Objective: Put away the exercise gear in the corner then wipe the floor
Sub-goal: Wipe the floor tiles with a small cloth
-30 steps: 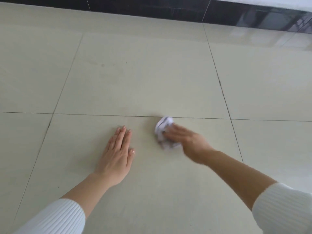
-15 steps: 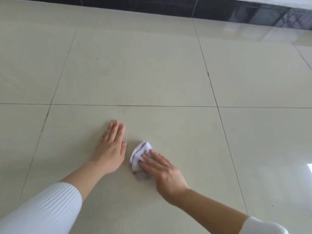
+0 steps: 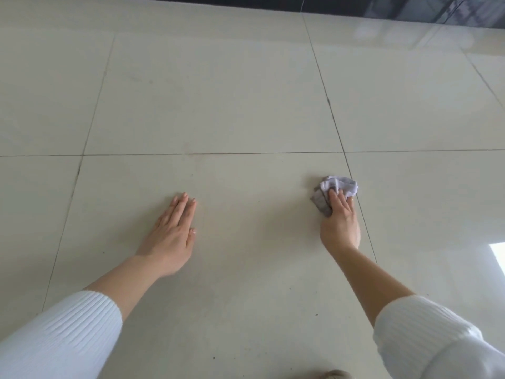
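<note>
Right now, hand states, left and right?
Left hand: open, flat on the floor.
Right hand: open, straight fingers pressing the cloth down.

I found the floor tiles (image 3: pixel 218 105) smooth and glossy, reflecting light at the right. The cloth (image 3: pixel 341 184) was soft, crumpled fabric, matt. My sleeves (image 3: pixel 60 340) were white ribbed knit. The dark skirting (image 3: pixel 341 4) at the far edge was polished and reflective.
</note>
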Demonstrator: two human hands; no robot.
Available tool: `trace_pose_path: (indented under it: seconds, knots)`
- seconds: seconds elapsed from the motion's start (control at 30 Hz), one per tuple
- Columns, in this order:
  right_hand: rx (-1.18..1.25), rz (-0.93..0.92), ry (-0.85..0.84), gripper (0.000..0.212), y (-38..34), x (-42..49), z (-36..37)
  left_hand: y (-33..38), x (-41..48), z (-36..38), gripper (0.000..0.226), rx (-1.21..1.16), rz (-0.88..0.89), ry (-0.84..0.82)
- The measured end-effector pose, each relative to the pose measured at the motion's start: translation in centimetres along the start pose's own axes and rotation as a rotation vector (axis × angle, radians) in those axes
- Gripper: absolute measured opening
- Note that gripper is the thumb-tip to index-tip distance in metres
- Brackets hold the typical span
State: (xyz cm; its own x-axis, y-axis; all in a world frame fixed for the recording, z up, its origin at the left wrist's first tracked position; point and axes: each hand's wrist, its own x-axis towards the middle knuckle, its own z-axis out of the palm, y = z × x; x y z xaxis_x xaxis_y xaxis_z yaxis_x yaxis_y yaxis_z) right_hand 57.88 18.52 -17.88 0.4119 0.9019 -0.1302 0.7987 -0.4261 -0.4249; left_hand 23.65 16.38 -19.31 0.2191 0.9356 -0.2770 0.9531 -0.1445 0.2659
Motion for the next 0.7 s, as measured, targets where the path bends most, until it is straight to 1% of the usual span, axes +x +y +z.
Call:
trace_pose_path:
  seconds: [0.03, 0.07, 0.1, 0.2, 0.23, 0.3, 0.33, 0.37, 0.4, 0.43, 0.47, 0.57, 0.63, 0.7]
  knots:
    - [0.016, 0.014, 0.006, 0.077, -0.2, -1.0, 0.6, -0.1, -0.1, 0.0, 0.061, 0.006, 0.006, -0.005]
    - [0.034, -0.03, -0.002, 0.076, -0.3, -2.4, 1.3, -0.2, -0.2, 0.1, 0.061, 0.002, 0.013, -0.004]
    - [0.052, -0.143, -0.012, 0.076, -0.4, -4.0, 2.0, -0.2, -0.3, 0.1, 0.062, 0.001, 0.012, -0.002]
    - [0.049, -0.598, -0.086, 0.072, -0.2, -10.0, 3.6, 0.3, -0.2, 0.6, 0.073, 0.033, -0.033, -0.022]
    - [0.029, -0.714, -0.158, 0.07, 0.0, -11.9, 3.9, 0.6, -0.2, 0.8, 0.074, 0.032, -0.051, -0.014]
    - [-0.026, -0.943, -0.359, 0.066, 0.0, -14.6, 3.7, 1.3, -0.1, 1.0, 0.071, 0.044, -0.087, -0.01]
    - [-0.059, -1.053, -0.44, 0.066, 0.1, -15.0, 3.3, 1.6, -0.1, 0.9, 0.071, 0.05, -0.103, -0.019]
    - [-0.093, -1.14, -0.474, 0.068, 0.2, -14.4, 2.8, 1.9, -0.1, 0.8, 0.072, 0.048, -0.117, -0.026]
    - [-0.122, -1.172, -0.465, 0.07, 0.5, -13.3, 2.2, 2.1, -0.2, 0.7, 0.073, 0.046, -0.126, -0.029]
    - [-0.125, -1.129, -0.433, 0.071, 1.0, -12.0, 1.5, 2.2, -0.2, 0.7, 0.073, 0.052, -0.129, -0.033]
    - [-0.103, -1.013, -0.384, 0.072, 1.6, -10.5, 0.8, 2.2, -0.2, 0.6, 0.074, 0.074, -0.13, -0.047]
    - [-0.02, -0.526, -0.221, 0.078, 4.4, -6.4, -1.6, 1.9, -0.3, 0.3, 0.074, 0.128, -0.126, -0.096]
    - [0.009, -0.276, -0.14, 0.082, 6.6, -5.5, -3.1, 1.8, -0.4, 0.1, 0.074, 0.14, -0.118, -0.107]
    - [0.018, -0.047, -0.038, 0.08, 8.4, -5.8, -4.0, 1.8, -0.5, 0.0, 0.073, 0.147, -0.114, -0.116]
